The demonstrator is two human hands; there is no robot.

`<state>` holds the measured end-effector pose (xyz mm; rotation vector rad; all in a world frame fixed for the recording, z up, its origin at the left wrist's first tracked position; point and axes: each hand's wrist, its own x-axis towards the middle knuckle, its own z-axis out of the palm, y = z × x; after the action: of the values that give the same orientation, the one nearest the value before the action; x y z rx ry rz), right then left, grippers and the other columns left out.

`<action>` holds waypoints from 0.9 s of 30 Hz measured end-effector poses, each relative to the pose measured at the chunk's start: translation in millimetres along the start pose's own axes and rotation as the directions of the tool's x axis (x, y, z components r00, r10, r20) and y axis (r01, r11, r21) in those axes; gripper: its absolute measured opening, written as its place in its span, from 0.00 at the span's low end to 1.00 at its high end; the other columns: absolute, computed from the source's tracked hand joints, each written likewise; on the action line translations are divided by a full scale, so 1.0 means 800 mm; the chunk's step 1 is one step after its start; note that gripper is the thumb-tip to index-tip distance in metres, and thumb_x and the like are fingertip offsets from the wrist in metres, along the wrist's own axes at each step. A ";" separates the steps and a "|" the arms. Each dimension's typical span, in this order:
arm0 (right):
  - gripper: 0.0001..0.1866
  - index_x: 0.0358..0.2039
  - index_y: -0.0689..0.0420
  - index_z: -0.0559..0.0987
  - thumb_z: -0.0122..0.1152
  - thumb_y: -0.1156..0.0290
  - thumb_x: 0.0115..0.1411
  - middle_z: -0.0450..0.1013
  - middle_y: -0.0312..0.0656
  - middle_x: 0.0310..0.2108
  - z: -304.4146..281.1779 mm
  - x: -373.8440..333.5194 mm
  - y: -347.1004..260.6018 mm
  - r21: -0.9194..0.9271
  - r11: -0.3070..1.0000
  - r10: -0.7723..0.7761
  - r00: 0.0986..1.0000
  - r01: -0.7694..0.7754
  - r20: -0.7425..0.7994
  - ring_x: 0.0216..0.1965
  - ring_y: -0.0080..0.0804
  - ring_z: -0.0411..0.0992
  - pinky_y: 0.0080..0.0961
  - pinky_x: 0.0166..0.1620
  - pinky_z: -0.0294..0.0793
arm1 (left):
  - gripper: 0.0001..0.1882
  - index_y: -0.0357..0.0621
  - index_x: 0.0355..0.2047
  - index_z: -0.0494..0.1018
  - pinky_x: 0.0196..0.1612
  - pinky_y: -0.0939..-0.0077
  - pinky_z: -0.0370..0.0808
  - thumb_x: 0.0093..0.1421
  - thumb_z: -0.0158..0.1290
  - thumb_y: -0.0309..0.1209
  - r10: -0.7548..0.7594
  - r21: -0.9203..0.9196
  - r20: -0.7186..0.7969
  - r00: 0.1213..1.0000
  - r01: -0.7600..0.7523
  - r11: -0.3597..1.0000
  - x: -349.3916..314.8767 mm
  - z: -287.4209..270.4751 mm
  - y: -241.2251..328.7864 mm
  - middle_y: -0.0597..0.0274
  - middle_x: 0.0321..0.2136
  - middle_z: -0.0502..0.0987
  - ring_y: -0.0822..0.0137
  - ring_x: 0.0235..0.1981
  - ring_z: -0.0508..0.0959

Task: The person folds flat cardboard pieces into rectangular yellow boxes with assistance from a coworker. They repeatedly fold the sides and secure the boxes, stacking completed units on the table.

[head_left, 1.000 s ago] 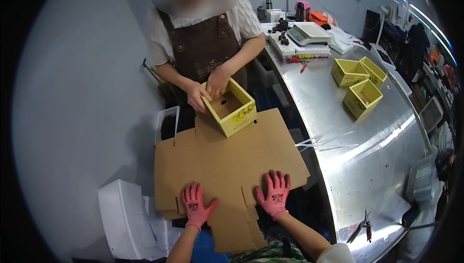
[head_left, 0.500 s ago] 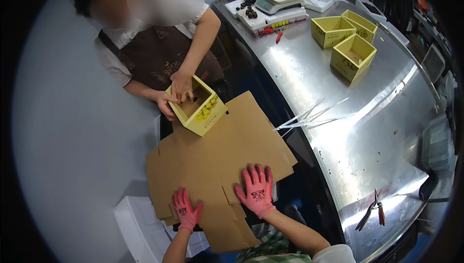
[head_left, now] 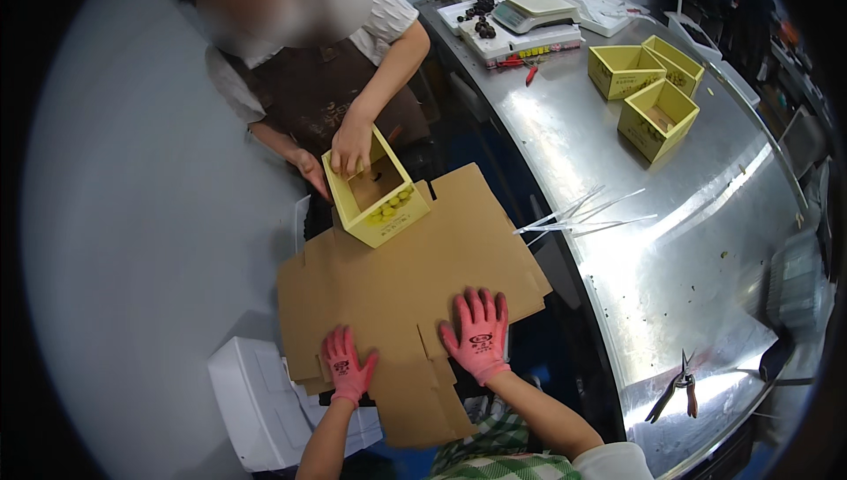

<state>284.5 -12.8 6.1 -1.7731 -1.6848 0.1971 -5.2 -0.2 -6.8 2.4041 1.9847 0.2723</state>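
A flattened brown cardboard sheet (head_left: pixel 415 277) with several flaps lies in front of me. My left hand (head_left: pixel 346 365), in a pink glove, rests flat on its lower left part, fingers spread. My right hand (head_left: pixel 477 334), also pink-gloved, presses flat on the sheet's lower middle. At the sheet's far edge stands a small open yellow box (head_left: pixel 378 202). Another person in a brown apron holds that box with a hand (head_left: pixel 351 145) on its rim.
A curved steel table (head_left: pixel 670 215) runs along the right, with three yellow boxes (head_left: pixel 657 118), a scale (head_left: pixel 534 8), thin plastic strips (head_left: pixel 582 213) and scissors (head_left: pixel 675 387). A white bin (head_left: pixel 256 409) sits at the lower left on the grey floor.
The view has shifted, so the sheet and table sit differently in frame. Both my hands stay flat on the cardboard. The other person keeps holding the yellow box.
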 end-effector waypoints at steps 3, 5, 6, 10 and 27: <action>0.31 0.52 0.57 0.68 0.59 0.52 0.51 0.62 0.48 0.56 0.004 -0.001 0.003 -0.038 0.999 -0.010 1.000 0.009 -0.022 0.60 0.51 0.55 0.55 0.64 0.44 | 0.42 0.42 0.61 0.57 0.65 0.47 0.46 0.51 0.57 0.49 0.007 -0.038 -0.034 0.999 -0.008 0.999 0.001 0.005 -0.002 0.48 0.60 0.57 0.47 0.63 0.53; 0.31 0.52 0.57 0.69 0.58 0.52 0.52 0.62 0.48 0.56 0.001 0.001 0.003 -0.053 0.998 -0.017 0.999 0.015 -0.035 0.60 0.51 0.55 0.55 0.64 0.43 | 0.42 0.42 0.61 0.57 0.64 0.47 0.48 0.52 0.57 0.51 0.013 -0.089 -0.053 0.998 -0.018 0.996 0.008 0.003 -0.006 0.47 0.60 0.58 0.47 0.63 0.53; 0.32 0.53 0.58 0.68 0.60 0.54 0.51 0.61 0.50 0.57 -0.007 0.002 0.005 -0.039 0.999 -0.037 0.999 0.037 -0.003 0.59 0.51 0.55 0.52 0.64 0.46 | 0.41 0.41 0.61 0.57 0.64 0.47 0.49 0.53 0.56 0.51 -0.044 -0.137 -0.131 0.990 0.026 0.990 0.007 0.004 -0.016 0.47 0.60 0.58 0.47 0.63 0.54; 0.36 0.57 0.60 0.64 0.64 0.59 0.50 0.60 0.55 0.57 -0.036 0.013 0.049 0.080 0.996 0.046 0.989 -0.035 -0.142 0.58 0.52 0.57 0.46 0.61 0.53 | 0.43 0.40 0.61 0.57 0.62 0.49 0.54 0.53 0.56 0.55 -0.339 0.010 -0.465 0.818 0.388 0.922 -0.014 0.003 -0.106 0.45 0.61 0.57 0.46 0.63 0.55; 0.39 0.59 0.65 0.61 0.59 0.52 0.55 0.61 0.51 0.57 -0.077 0.074 0.071 -0.226 0.868 0.490 0.832 -0.441 0.258 0.59 0.47 0.61 0.38 0.60 0.61 | 0.32 0.40 0.48 0.70 0.50 0.65 0.70 0.50 0.60 0.51 -0.706 -0.453 0.335 0.624 0.764 0.460 -0.018 -0.046 -0.216 0.52 0.48 0.75 0.55 0.51 0.73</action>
<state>374.1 23.8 40.9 -2.3616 -1.4627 0.6020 -181.4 16.0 6.7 1.0219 2.2493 0.5782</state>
